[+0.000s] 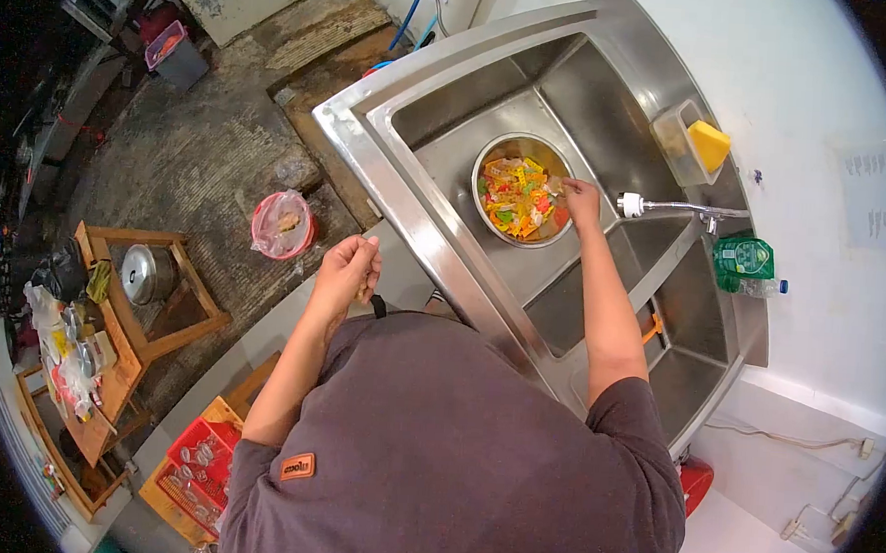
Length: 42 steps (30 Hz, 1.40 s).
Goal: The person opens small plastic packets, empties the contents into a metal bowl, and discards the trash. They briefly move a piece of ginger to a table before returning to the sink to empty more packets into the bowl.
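Observation:
A round metal bowl (476, 190) sits in the large basin of the steel sink. Inside it is a pile of small colourful pieces (520, 195), yellow, orange, green and red, too small to name for sure. My right hand (580, 200) is at the bowl's right rim, its fingers pinched together over the edge. Whatever is between those fingertips, I cannot make out. Held in front of my body, left of the sink's front edge, my left hand (348, 269) has its fingers curled in and touching; any small thing in them is hidden.
The sink (443, 267) has a tap (692, 207) right of my right hand. A container with a yellow sponge (708, 146) and a green bottle (744, 260) stand along the back ledge. A red bin (310, 238) with a plastic liner is on the floor; wooden furniture (125, 330) stands left.

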Available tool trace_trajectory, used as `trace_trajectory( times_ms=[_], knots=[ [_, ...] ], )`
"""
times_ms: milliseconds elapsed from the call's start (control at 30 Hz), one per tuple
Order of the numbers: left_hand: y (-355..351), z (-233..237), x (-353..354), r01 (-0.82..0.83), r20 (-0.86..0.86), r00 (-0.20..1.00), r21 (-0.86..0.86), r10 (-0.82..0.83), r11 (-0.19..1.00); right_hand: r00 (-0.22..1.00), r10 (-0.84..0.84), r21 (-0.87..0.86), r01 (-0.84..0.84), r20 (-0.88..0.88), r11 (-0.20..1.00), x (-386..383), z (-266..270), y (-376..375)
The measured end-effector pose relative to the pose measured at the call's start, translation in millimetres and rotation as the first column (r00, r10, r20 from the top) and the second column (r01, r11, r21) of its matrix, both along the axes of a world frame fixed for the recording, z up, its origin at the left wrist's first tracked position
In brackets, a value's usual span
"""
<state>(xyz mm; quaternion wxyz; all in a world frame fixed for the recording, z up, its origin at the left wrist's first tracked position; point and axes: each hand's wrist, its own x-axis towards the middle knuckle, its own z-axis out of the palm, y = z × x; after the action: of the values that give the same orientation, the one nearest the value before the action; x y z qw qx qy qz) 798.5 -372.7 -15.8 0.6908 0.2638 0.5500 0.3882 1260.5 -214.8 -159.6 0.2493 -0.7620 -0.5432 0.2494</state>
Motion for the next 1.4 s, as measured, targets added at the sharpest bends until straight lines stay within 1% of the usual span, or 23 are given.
trace_trajectory(
  times_ms=[67,100,167,200,267,333,400,467,500,567,600,633,700,733,833,900,967,1033,1100,1233,1333,1400],
  knots=[
    [-3.4,1.6,3.6,-0.021,0.000,1.000,-0.002,0.021,1.000,0.999,-0.032,-0.050,0.032,-0.002,0.998,-9.2,11.6,-3.3],
    [-4.7,3.0,5.3,-0.041,0.006,0.999,0.003,0.041,0.999,0.999,-0.033,-0.054,0.032,-0.008,0.998,-5.3,1.9,-4.4],
    [-8.8,8.8,7.0,-0.044,-0.004,0.999,-0.006,0.044,0.999,0.999,0.028,0.000,-0.028,0.031,1.000,-5.4,-6.9,-2.3],
    [-8.7,10.9,7.4,-0.047,-0.008,0.999,-0.010,0.047,0.999,0.999,0.025,0.005,-0.026,0.027,1.000,-6.4,-5.0,-1.2],
    [-9.9,10.2,6.5,-0.045,-0.005,0.999,-0.006,0.045,0.999,0.992,0.009,0.062,-0.017,0.129,0.998,-9.9,-4.3,-6.0],
    [-12.7,8.7,2.4,-0.039,0.000,0.999,-0.007,0.039,0.999,0.995,-0.001,0.078,-0.006,0.096,0.997,-8.1,-7.4,-3.9],
    [-10.9,9.5,-3.5,-0.029,0.003,1.000,-0.014,0.029,0.999,0.997,-0.021,0.103,0.014,0.070,0.995,-15.2,5.2,-8.6],
    [-4.3,7.9,-12.0,-0.011,0.007,1.000,-0.006,0.011,1.000,0.999,-0.043,0.050,0.044,-0.011,0.998,-22.0,31.2,-12.6],
    [0.8,7.4,-15.8,-0.001,0.006,1.000,-0.003,0.001,1.000,0.999,-0.047,0.063,0.046,0.002,0.997,-26.8,43.9,-12.4],
    [11.4,7.7,-25.3,0.020,0.030,0.999,0.029,-0.021,0.999,0.996,-0.068,0.027,0.066,0.060,0.997,-37.7,64.3,-14.6],
    [13.7,7.3,-30.1,0.039,0.040,0.998,0.045,-0.040,0.998,0.989,-0.080,0.074,0.071,0.123,0.995,-43.9,75.5,-17.2],
    [15.7,7.3,-35.3,0.051,0.048,0.997,0.048,-0.054,0.998,0.987,-0.093,0.077,0.084,0.130,0.994,-40.9,72.4,-17.7],
    [25.3,8.3,-47.1,0.082,0.079,0.993,0.070,-0.087,0.994,0.989,-0.130,0.051,0.126,0.069,0.991,-30.7,60.2,-12.5],
    [28.3,4.3,-53.3,0.095,0.089,0.991,0.084,-0.103,0.992,0.986,-0.151,0.061,0.146,0.074,0.987,-26.4,53.8,-14.1],
    [39.1,-0.3,-72.5,0.131,0.112,0.984,0.079,-0.139,0.988,0.971,-0.228,0.060,0.224,0.066,0.973,-27.0,58.3,-19.7],
    [43.6,-2.9,-86.5,0.143,0.109,0.982,0.089,-0.152,0.986,0.956,-0.225,0.074,0.215,0.189,0.974,-37.5,70.2,-26.7],
    [48.9,-7.0,-99.6,0.181,0.115,0.975,0.089,-0.191,0.979,0.956,-0.213,0.089,0.198,0.202,0.976,-46.2,78.0,-31.1],
    [52.4,-6.9,-107.4,0.171,0.104,0.978,0.081,-0.179,0.982,0.958,-0.192,0.096,0.175,0.214,0.980,-51.4,80.8,-33.1],
    [50.3,-8.3,-112.7,0.160,0.088,0.982,0.067,-0.166,0.985,0.964,-0.217,0.063,0.209,0.156,0.976,-53.7,77.3,-36.0],
    [48.7,-8.8,-110.3,0.150,0.077,0.985,0.081,-0.157,0.985,0.971,-0.212,0.059,0.207,0.108,0.977,-50.3,74.3,-38.8],
    [44.8,-3.7,-102.0,0.134,0.076,0.987,0.080,-0.140,0.988,0.980,-0.176,0.083,0.169,0.092,0.982,-37.5,59.8,-37.5],
    [43.2,0.1,-96.6,0.122,0.080,0.988,0.080,-0.128,0.989,0.983,-0.185,0.146,0.182,0.008,0.972,-25.5,43.6,-33.6]
  ],
)
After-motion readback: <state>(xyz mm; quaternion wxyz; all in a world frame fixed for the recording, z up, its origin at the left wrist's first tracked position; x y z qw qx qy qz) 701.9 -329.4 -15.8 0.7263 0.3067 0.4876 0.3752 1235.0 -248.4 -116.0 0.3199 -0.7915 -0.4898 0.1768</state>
